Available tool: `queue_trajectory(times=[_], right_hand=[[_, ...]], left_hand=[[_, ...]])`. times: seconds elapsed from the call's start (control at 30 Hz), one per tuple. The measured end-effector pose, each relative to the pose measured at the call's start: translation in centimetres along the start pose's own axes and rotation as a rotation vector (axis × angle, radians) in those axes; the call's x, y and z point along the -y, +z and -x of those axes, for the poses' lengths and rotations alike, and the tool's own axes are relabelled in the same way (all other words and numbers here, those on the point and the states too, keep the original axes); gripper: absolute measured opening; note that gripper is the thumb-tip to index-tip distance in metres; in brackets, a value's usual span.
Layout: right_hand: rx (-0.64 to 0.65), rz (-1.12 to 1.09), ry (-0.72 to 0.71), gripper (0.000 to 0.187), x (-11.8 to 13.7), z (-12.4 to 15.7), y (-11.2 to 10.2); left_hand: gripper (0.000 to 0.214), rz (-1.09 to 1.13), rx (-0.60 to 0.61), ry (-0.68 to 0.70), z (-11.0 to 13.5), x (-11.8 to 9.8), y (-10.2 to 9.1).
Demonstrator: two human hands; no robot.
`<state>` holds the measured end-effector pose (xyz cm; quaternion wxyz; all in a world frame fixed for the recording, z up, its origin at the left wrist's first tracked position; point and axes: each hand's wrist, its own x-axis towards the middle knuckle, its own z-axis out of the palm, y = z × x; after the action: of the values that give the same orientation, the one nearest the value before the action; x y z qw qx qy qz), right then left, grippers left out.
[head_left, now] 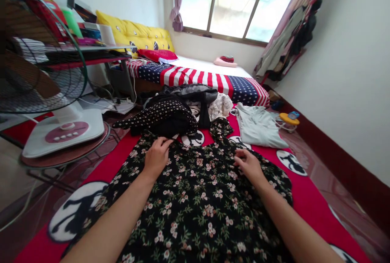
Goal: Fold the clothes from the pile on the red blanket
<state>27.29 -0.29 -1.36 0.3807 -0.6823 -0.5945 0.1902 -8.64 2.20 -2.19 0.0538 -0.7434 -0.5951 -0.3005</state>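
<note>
A black dress (195, 190) with small pink flowers and green leaves lies spread out in front of me, its neckline at the far end. My left hand (157, 156) is closed at the left part of the neckline, the fingertips pinching the cloth edge. Over the right shoulder of the dress is my right hand (249, 166), its fingers loosely bent and a little apart, with nothing seen between them. Whether its fingertips touch the fabric is hard to make out. Just beyond the neckline lies a heap of dark clothes (170, 112), with a polka-dot piece on top.
Under the dress is a red mat (304, 210) with white circles. A pale folded garment (260, 127) lies at the right. On the left, a fan (65, 133) stands on a round stool. A bed (201, 78), a cluttered desk (91, 53) and hanging clothes (286, 39) are farther back.
</note>
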Motion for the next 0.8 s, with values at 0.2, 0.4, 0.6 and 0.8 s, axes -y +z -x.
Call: queue_trajectory(times=[0.2,0.4,0.6,0.8], right_hand=[[-0.060,0.098,-0.046,0.023,2.6,-9.6,-0.9],[-0.058,0.116,-0.107,0.075,3.8,-13.9,3.3],[-0.033,0.130,-0.088,0.048,4.1,-13.5,3.8],[-0.197,0.063,-0.075,0.027,6.8,-12.6,-2.9]], left_hand=[[0.028,0.056,-0.044,0.000,0.0,0.2,0.0],[0.027,0.095,-0.065,0.016,0.0,0.4,-0.1],[0.032,0.098,-0.103,0.013,0.1,0.5,-0.2],[0.034,0.106,-0.108,0.016,0.2,0.3,-0.3]])
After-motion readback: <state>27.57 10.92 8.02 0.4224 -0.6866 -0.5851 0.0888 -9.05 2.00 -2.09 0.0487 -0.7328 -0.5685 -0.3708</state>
